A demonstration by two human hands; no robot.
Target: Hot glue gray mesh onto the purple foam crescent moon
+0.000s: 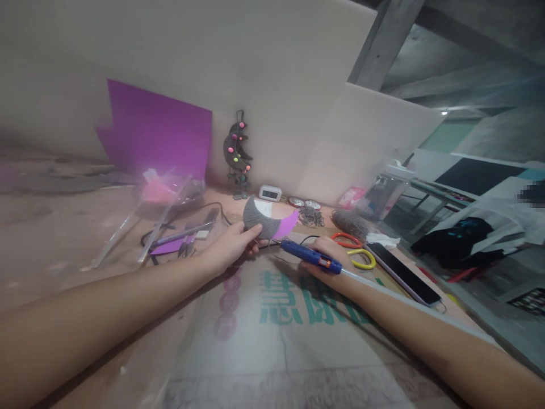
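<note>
Pinched in my left hand (242,240) is a purple crescent-shaped card (286,225), mostly wound with grey yarn (261,225); its right tip shows bare purple. My right hand (327,255) is wrapped round a blue hot glue gun (310,257), its nozzle close to the crescent's lower edge. Whether the nozzle touches the yarn I cannot tell. A long clear glue stick (383,288) trails from the gun's back end over my right forearm. Behind the crescent, a finished-looking moon ornament (237,149) with coloured pompoms leans at the wall.
Orange-handled (346,240) and yellow-handled scissors (364,259) lie right of my hand, beside a phone (404,274). Grey yarn ball (349,222), small digital clock (270,193) and clear jar (385,190) stand behind. Purple sheets (162,133), a plastic bag (170,190) and glue sticks (117,236) are left.
</note>
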